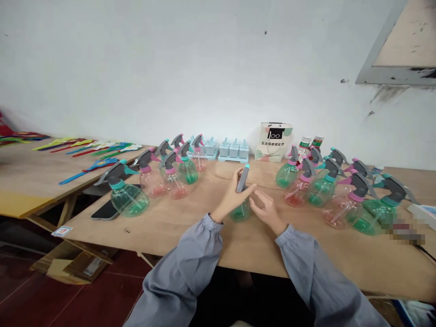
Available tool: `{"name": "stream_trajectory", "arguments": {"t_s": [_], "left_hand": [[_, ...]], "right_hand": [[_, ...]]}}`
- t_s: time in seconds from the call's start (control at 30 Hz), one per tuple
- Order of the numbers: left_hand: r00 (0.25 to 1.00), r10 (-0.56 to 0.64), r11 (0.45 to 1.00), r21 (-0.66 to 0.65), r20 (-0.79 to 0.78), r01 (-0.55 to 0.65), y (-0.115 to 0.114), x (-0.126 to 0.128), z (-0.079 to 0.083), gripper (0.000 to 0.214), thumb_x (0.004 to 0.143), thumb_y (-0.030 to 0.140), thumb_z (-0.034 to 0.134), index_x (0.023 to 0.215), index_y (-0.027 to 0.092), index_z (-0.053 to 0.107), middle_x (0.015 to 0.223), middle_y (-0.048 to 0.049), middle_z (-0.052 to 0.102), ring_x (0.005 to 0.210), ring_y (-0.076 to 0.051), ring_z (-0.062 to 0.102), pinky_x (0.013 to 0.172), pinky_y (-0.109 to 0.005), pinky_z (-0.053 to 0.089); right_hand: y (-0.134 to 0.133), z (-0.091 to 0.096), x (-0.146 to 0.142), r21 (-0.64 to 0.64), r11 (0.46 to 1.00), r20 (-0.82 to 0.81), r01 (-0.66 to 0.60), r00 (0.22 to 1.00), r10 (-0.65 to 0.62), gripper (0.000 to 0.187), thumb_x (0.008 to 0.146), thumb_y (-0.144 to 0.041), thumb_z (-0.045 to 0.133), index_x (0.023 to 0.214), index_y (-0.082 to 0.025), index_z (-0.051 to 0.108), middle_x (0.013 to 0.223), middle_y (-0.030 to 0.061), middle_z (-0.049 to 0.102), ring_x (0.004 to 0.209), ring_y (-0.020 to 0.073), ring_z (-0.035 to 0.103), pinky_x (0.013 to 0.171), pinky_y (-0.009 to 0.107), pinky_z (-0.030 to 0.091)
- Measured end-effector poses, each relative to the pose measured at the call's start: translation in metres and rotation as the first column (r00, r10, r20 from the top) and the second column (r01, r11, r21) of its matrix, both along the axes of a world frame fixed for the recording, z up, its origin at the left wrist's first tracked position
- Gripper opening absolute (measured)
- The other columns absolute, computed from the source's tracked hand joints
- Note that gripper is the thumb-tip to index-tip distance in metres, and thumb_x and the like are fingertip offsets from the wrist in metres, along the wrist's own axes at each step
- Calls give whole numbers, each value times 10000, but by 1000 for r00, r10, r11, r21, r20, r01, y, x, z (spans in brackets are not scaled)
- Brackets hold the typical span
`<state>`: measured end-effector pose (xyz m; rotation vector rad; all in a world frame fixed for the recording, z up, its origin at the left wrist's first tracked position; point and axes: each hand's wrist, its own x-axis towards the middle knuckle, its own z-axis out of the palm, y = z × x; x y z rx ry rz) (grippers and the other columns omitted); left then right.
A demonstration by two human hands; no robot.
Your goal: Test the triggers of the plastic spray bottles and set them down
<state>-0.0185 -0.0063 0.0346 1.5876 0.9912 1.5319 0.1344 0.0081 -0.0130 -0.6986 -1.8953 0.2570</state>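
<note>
A spray bottle (240,213) with a green-tinted clear body stands upright on the table in front of me. Its grey trigger head has a light-blue nozzle tip at the top. My left hand (232,194) is wrapped round the head and neck, thumb stretched across to the right. Against the bottle's right side, my right hand (265,208) has its fingers curled at the neck, close to the left thumb. Both hands partly hide the neck and collar.
Several pink and green spray bottles stand left (130,200) and right (322,190). A dark phone (104,211) lies under one at left. Behind are light-blue moulds (233,151) and a paper bag (272,145). Colourful scissor-like items (88,169) lie on the left table.
</note>
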Motion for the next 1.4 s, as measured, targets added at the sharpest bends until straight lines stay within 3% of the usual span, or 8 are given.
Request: {"name": "stream_trajectory", "arguments": {"t_s": [0.13,0.23,0.33,0.43,0.57,0.7,0.87,1.4], "left_hand": [[1000,22,998,52,-5,-22,7,-21,5,572,785,311,725,1326,238,552,1265,-103,594,1177,-249,596,1088,-407,446],[999,22,995,101,-37,-18,10,-34,5,513,726,230,704,1235,239,634,1323,-99,595,1293,-267,543,1138,-392,404],[999,-46,997,60,23,45,9,-41,4,671,680,191,680,1341,273,594,1491,-85,539,1403,-265,484,1159,-377,387],[986,-127,991,-16,108,129,5,-44,5,792,651,180,678,1420,308,544,1576,-65,500,1436,-265,477,1146,-381,408],[961,-221,971,-57,165,233,3,-49,8,567,646,234,648,1212,243,690,1301,-87,721,1263,-293,641,1086,-432,465],[931,-232,960,-87,283,266,3,-58,12,326,594,247,630,899,210,738,1035,-75,785,1166,-310,699,1052,-449,506],[865,-225,926,-177,449,332,-1,-69,19,347,560,205,652,903,183,696,1094,-113,783,1279,-368,639,1058,-497,504],[832,-123,935,-218,540,280,10,-68,14,185,463,191,547,627,176,632,673,-50,674,912,-287,733,964,-436,556]], "right_hand": [[1,26,32,152,951,-143,269,958,-248,282,963,-358,528,1188,-297,686,1186,89,724,1183,301,659,1095,576,490],[8,38,71,125,756,-404,643,729,-553,327,978,-383,519,1266,-256,608,1328,144,602,1331,331,528,1162,624,383],[26,33,106,41,634,-456,772,579,-676,519,885,-452,657,1322,-215,509,1376,182,521,1346,359,476,1156,641,356],[47,19,123,-114,681,-441,724,577,-687,623,819,-502,716,1299,-180,484,1326,192,555,1244,343,548,1098,600,416],[61,5,119,-222,782,-354,582,700,-621,548,783,-522,719,1166,-172,546,1116,135,659,989,284,638,951,537,511],[52,0,88,-165,859,-259,484,819,-511,421,807,-536,703,1041,-200,607,1010,94,687,931,267,637,925,515,515],[27,-5,42,-186,948,-172,256,942,-289,422,821,-560,708,1049,-212,635,1040,107,707,975,294,671,921,506,534],[15,-3,29,-230,955,-185,190,954,-234,461,801,-593,724,1050,-212,655,1029,111,739,963,297,699,880,488,565]]}}
